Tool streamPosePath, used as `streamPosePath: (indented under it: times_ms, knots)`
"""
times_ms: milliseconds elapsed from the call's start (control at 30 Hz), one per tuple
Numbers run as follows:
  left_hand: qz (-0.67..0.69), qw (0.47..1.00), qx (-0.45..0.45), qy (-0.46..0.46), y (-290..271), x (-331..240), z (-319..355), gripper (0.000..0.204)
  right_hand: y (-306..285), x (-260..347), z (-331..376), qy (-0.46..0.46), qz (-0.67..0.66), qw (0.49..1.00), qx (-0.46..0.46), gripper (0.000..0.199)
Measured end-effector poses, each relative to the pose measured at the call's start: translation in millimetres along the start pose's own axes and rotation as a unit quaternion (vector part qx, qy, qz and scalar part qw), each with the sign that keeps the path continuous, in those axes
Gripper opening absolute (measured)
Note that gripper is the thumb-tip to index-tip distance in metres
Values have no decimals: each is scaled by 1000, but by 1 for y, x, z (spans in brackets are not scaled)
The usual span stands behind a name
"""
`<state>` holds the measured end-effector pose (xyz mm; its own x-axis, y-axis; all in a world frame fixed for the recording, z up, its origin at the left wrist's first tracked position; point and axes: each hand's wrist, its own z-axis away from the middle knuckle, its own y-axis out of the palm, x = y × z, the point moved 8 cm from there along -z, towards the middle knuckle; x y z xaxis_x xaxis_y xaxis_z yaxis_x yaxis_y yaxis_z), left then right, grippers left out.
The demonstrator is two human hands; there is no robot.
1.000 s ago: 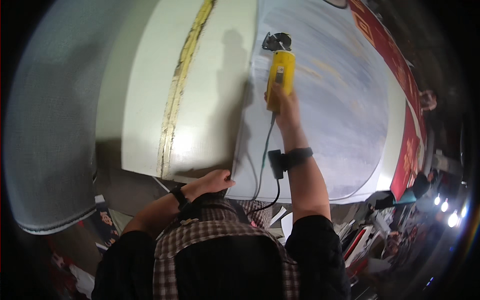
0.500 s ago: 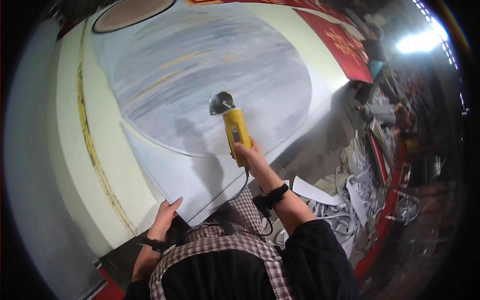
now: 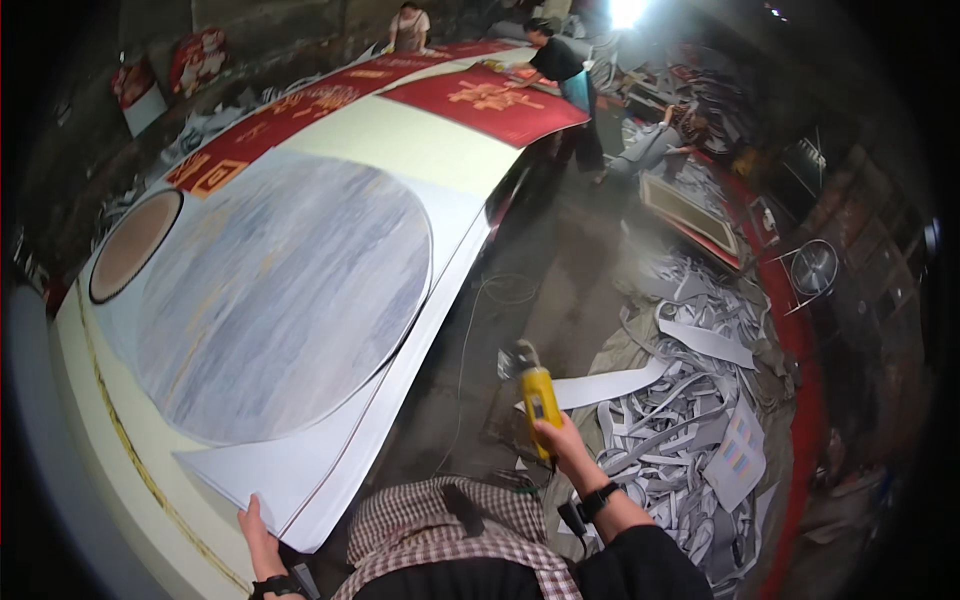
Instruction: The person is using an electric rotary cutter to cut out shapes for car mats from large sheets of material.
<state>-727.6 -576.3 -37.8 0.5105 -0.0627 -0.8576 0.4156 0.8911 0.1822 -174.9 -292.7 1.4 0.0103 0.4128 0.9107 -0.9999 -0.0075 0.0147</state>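
Note:
My right hand [image 3: 562, 440] is closed round the yellow body of a handheld electric cutter [image 3: 540, 398], held up over the floor to the right of the table. Its metal head points away from me, and a cord hangs below. My left hand [image 3: 260, 538] grips the near edge of a pale white sheet [image 3: 265, 470], with part of the fingers hidden. On the table lies a large round grey-blue marbled mat [image 3: 300, 290] with gold streaks. The white sheet borders it, and a long line runs along the mat's right side.
Grey-white offcut strips [image 3: 660, 440] heap on the floor at right, near a standing fan [image 3: 814, 268]. A pink-brown oval mat [image 3: 137, 246] lies far left. Red patterned mats [image 3: 490, 105] cover the far end, where a person in black [image 3: 558, 60] bends over. Other people are farther back.
My view has swung right and up. The cutter has moved off the round mat, out over the floor at right. My left hand stays at the sheet's near edge.

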Motion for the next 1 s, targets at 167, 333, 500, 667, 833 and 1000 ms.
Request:
streamPosePath:
  times_ms: [167,333,500,667,833,1000]
  knots:
    - [-92,989,45,104,44,-58,2,31,-113,-49,47,5,-44,981,-190,31]
    - [-181,976,72,100,87,-88,-23,28,-138,-105,117,21,-150,955,-254,29]
    - [-266,952,120,90,144,-91,-48,34,-160,-195,209,76,-212,911,-344,26]
    - [-288,936,169,109,223,-72,-27,28,-170,-254,268,110,-314,852,-405,27]
    - [-371,844,298,248,375,21,87,24,-231,-305,327,129,-363,803,-454,29]
    - [-464,681,539,174,572,233,379,22,-298,-331,391,119,-368,776,-499,30]
